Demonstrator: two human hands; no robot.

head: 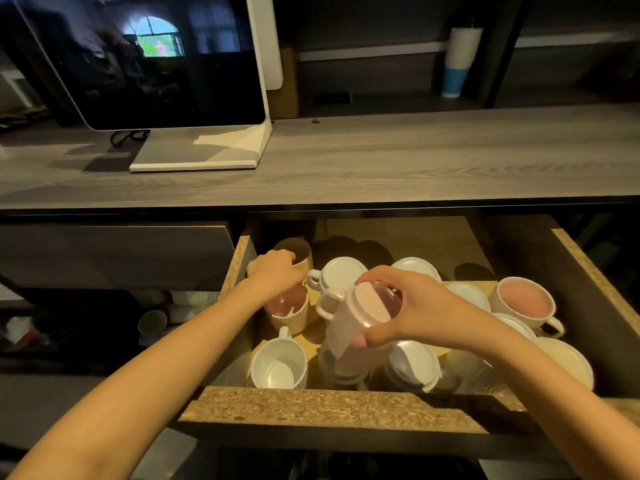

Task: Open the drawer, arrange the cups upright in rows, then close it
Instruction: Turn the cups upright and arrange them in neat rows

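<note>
The drawer (pixel 311 407) stands pulled open below the counter, with several cups inside. My left hand (pixel 277 271) grips a tan cup (pixel 300 251) at the drawer's back left corner. In front of it stand a pink-lined ribbed cup (pixel 289 311) and a white handled cup (pixel 278 367), both upright. My right hand (pixel 405 308) holds a pale pink mug (pixel 353 320) above the drawer's middle, tilted with its base toward me. Several white cups (pixel 343 273) lie bottom-up around it. An upright pink-lined mug (pixel 524 301) sits at the right.
The grey wooden counter (pixel 381 161) overhangs the drawer's back. A monitor on a white stand (pixel 194 157) sits on it at left, and a white and blue tumbler (pixel 459 64) stands at the back right. Stacked cups (pixel 180 306) lie on a shelf left of the drawer.
</note>
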